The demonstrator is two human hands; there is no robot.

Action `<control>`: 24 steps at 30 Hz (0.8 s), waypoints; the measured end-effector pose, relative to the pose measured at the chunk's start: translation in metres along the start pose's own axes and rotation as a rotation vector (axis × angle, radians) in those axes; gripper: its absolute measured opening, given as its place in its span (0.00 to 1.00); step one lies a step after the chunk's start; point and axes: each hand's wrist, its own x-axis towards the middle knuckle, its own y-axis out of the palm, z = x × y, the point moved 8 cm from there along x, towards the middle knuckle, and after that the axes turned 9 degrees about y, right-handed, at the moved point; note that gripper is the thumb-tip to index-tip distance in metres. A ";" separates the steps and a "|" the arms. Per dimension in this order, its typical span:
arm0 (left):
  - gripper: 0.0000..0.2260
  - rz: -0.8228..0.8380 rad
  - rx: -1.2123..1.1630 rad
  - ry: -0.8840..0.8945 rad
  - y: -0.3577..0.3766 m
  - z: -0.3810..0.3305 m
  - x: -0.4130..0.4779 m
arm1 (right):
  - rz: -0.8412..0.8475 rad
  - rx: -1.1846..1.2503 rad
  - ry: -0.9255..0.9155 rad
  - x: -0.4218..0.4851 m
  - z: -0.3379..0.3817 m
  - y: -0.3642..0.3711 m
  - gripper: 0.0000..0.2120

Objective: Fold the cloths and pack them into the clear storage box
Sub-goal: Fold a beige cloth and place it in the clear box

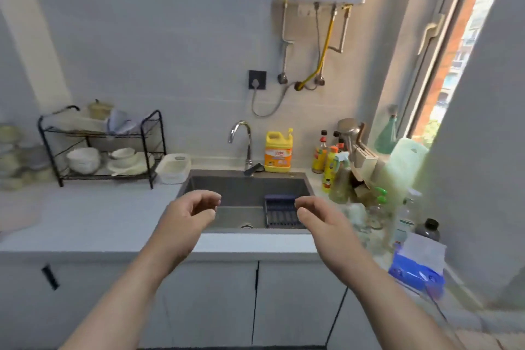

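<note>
Both my hands are raised in front of me above the front edge of a grey sink [227,182]. My left hand [189,213] has curled fingers held apart from the thumb and holds nothing. My right hand [321,216] mirrors it, fingers curled and empty. A dark blue cloth [279,198] lies draped over a dark rack [281,214] inside the sink, just beyond my right fingertips. A pale plastic box [173,168] stands on the counter left of the sink. No other cloth shows.
A black dish rack [102,148] with bowls stands at the back left. A faucet [241,139] and yellow detergent bottle [278,152] sit behind the sink. Bottles and a knife block [363,156] crowd the right side, with a blue tissue pack [416,270] near the window.
</note>
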 end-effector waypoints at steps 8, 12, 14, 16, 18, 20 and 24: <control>0.16 -0.295 0.017 -0.107 -0.246 0.073 -0.042 | 0.239 -0.006 -0.046 -0.018 0.076 0.226 0.09; 0.15 -0.403 0.036 -0.159 -0.345 0.111 -0.064 | 0.352 0.009 -0.038 -0.030 0.104 0.327 0.11; 0.14 -0.454 0.041 -0.178 -0.380 0.124 -0.074 | 0.408 -0.016 -0.034 -0.035 0.112 0.367 0.12; 0.14 -0.477 0.040 -0.194 -0.404 0.134 -0.078 | 0.453 -0.037 -0.029 -0.034 0.118 0.399 0.12; 0.14 -0.501 0.040 -0.213 -0.426 0.147 -0.076 | 0.479 -0.036 -0.019 -0.023 0.123 0.426 0.12; 0.14 -0.524 0.056 -0.243 -0.447 0.165 -0.072 | 0.505 -0.028 -0.004 -0.007 0.125 0.454 0.11; 0.14 -0.567 0.104 -0.288 -0.480 0.202 -0.052 | 0.568 0.000 -0.004 0.032 0.129 0.512 0.11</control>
